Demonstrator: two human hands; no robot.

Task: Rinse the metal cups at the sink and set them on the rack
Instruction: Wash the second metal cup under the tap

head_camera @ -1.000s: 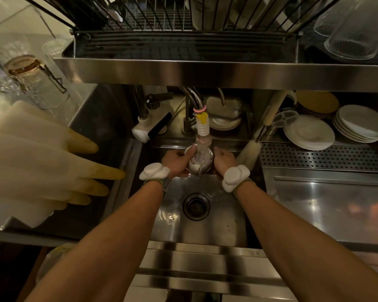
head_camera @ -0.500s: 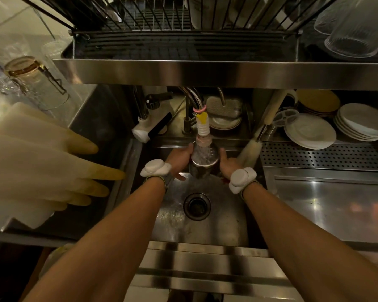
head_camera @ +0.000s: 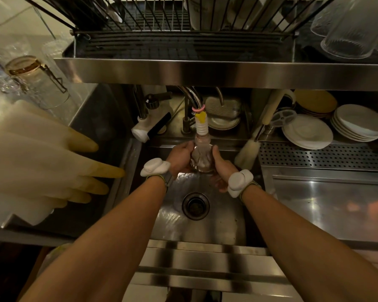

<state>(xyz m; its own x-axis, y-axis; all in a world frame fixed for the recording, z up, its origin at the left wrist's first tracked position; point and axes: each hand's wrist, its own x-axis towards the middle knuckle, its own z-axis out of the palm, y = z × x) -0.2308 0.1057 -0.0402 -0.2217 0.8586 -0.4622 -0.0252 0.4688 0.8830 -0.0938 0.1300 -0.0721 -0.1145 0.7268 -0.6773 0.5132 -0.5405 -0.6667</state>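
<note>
Both hands have lifted the metal cup (head_camera: 202, 159) closer to the faucet nozzle (head_camera: 201, 127), left hand (head_camera: 180, 156) and right hand (head_camera: 220, 168) gripping its sides so water floods it over the sink (head_camera: 225, 216).

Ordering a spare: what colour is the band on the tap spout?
Pink band, head view.

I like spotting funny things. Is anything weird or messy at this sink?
Nothing is spilled or broken. One funny bit: pale rubber gloves hang at the left, fingers sticking out toward the sink. Both hands, left hand and right hand, hold the metal cup under the tap.
</note>
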